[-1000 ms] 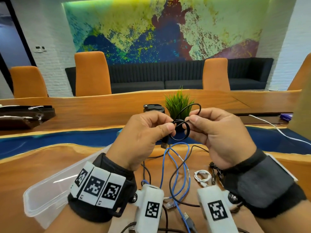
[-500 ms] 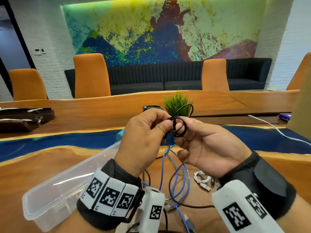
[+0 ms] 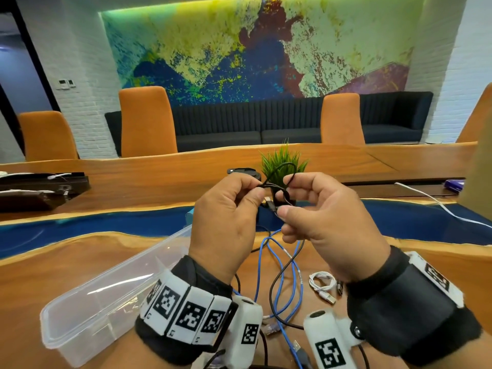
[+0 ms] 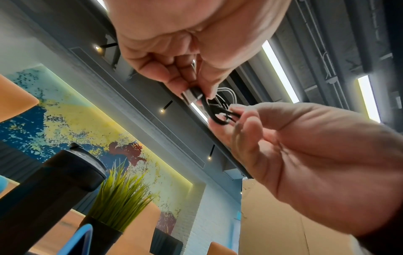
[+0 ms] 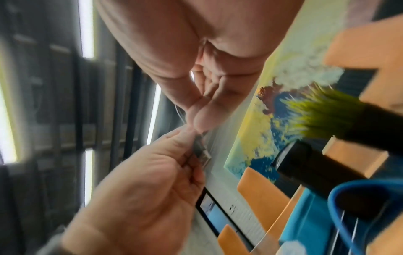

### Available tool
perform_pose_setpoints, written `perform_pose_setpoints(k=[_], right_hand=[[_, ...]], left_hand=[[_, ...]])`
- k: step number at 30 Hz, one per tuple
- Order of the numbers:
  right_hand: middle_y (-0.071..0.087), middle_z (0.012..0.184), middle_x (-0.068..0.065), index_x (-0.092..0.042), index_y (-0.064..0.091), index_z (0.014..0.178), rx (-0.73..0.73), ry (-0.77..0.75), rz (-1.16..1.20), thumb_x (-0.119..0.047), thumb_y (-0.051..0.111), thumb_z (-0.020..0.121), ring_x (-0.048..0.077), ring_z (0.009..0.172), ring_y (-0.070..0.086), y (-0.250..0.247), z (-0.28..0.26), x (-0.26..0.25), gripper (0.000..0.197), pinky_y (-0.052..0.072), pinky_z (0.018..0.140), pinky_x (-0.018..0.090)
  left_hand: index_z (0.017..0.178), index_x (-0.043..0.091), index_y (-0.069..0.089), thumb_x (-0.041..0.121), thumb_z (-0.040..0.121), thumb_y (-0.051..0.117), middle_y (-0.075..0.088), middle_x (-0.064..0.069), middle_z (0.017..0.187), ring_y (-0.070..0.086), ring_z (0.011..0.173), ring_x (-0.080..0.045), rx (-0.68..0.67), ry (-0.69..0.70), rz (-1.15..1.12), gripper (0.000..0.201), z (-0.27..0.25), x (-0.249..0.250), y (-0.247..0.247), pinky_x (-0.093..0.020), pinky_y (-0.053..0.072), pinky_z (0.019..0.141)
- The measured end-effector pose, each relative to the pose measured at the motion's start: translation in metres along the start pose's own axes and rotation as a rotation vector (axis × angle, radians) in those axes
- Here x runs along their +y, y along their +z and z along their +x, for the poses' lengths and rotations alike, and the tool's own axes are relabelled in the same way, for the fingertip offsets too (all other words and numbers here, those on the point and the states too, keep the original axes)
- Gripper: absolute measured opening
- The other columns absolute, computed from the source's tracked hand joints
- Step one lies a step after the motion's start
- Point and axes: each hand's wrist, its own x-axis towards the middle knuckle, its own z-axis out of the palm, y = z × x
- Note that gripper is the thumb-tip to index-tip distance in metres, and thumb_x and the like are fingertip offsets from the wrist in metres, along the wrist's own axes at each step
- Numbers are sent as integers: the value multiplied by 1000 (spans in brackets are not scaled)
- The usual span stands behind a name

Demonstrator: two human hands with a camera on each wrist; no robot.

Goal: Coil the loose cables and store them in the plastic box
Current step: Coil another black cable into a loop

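Both hands are raised above the table and hold one small black cable coil [image 3: 277, 189] between them. My left hand [image 3: 257, 189] pinches the coil next to its USB plug [image 3: 270, 203]; the left wrist view shows the plug [image 4: 191, 96] between that hand's fingertips [image 4: 202, 98]. My right hand [image 3: 287, 195] pinches a strand of the same coil [image 4: 220, 119]. The clear plastic box [image 3: 80, 328] lies on the table at lower left. Under the hands lie a loose blue cable [image 3: 292, 275], a loose black cable [image 3: 277, 288] and a small coiled white cable [image 3: 322, 283].
A green plant in a black pot [image 3: 283, 161] and a black lidded cup [image 3: 243, 171] stand just beyond the hands. A white cable [image 3: 436, 201] and a purple item [image 3: 455, 183] lie at far right, dark trays [image 3: 40, 187] at far left. Orange chairs line the far side.
The right hand has turned back over from palm-up and shifted its pinch. The round black loop is now squeezed flatter between the hands, with a loop of cable standing above it.
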Motion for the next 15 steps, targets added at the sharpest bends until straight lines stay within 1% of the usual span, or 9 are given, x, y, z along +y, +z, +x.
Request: perform_pose_setpoints(k=[2, 4, 6, 7, 9, 11, 12, 13, 15], right_hand=[[69, 78, 2, -18, 67, 97, 48, -54, -156, 6, 66, 85, 15, 52, 65, -3, 2, 4, 27, 54, 51, 30], [68, 65, 1, -21, 70, 87, 48, -48, -312, 2, 65, 86, 13, 52, 66, -11, 6, 8, 23, 55, 52, 28], [67, 62, -2, -25, 72, 82, 93, -64, -504, -7, 67, 88, 10, 56, 66, -21, 11, 12, 19, 56, 57, 28], [67, 64, -5, -26, 73, 82, 131, -105, -634, -12, 67, 88, 10, 62, 66, -26, 14, 14, 16, 56, 62, 30], [64, 76, -10, -25, 75, 87, 175, -175, -897, -21, 66, 90, 12, 77, 61, -31, 16, 15, 11, 49, 73, 29], [63, 85, -7, -27, 76, 92, 164, -187, -1026, -26, 64, 91, 15, 86, 58, -32, 17, 17, 12, 46, 77, 30], [64, 86, -7, -28, 75, 92, 160, -184, -1034, -26, 64, 91, 15, 87, 59, -31, 17, 19, 11, 47, 78, 31], [67, 82, -7, -27, 75, 89, 161, -173, -964, -24, 65, 90, 14, 83, 61, -31, 18, 21, 10, 49, 77, 31], [70, 73, -2, -21, 74, 83, 189, -91, -559, -11, 68, 88, 12, 71, 68, -27, 19, 21, 13, 56, 68, 30]], left_hand=[[91, 20, 70, 13, 92, 67, 67, 7, 77, 63, 71, -9, 31, -46, -5, 8, 5, -4, -4, -30, 56, 65], [91, 18, 71, 12, 92, 67, 69, 4, 79, 63, 70, -7, 50, -114, -46, 7, 11, -5, -12, -20, 53, 62], [91, 14, 71, 9, 93, 65, 70, 1, 81, 63, 70, -2, 54, -239, -143, 8, 16, -4, -20, -12, 49, 58], [89, 14, 70, 9, 94, 63, 70, 1, 81, 62, 68, -1, 34, -325, -215, 10, 17, -3, -22, -12, 47, 56], [84, 16, 69, 10, 94, 61, 69, 0, 79, 59, 66, -7, -56, -493, -403, 15, 18, -1, -22, -19, 46, 56], [82, 17, 67, 12, 94, 61, 68, 2, 74, 54, 61, -7, -149, -613, -606, 15, 17, 1, -19, -21, 42, 55], [83, 16, 67, 12, 93, 60, 67, 3, 73, 52, 58, -6, -184, -647, -679, 12, 16, 2, -17, -20, 41, 53], [85, 15, 66, 13, 92, 60, 68, 4, 72, 52, 57, -5, -215, -661, -717, 10, 15, 4, -15, -18, 40, 52], [85, 15, 65, 12, 92, 59, 68, 3, 72, 52, 56, -4, -262, -657, -719, 10, 13, 9, -11, -17, 40, 51]])
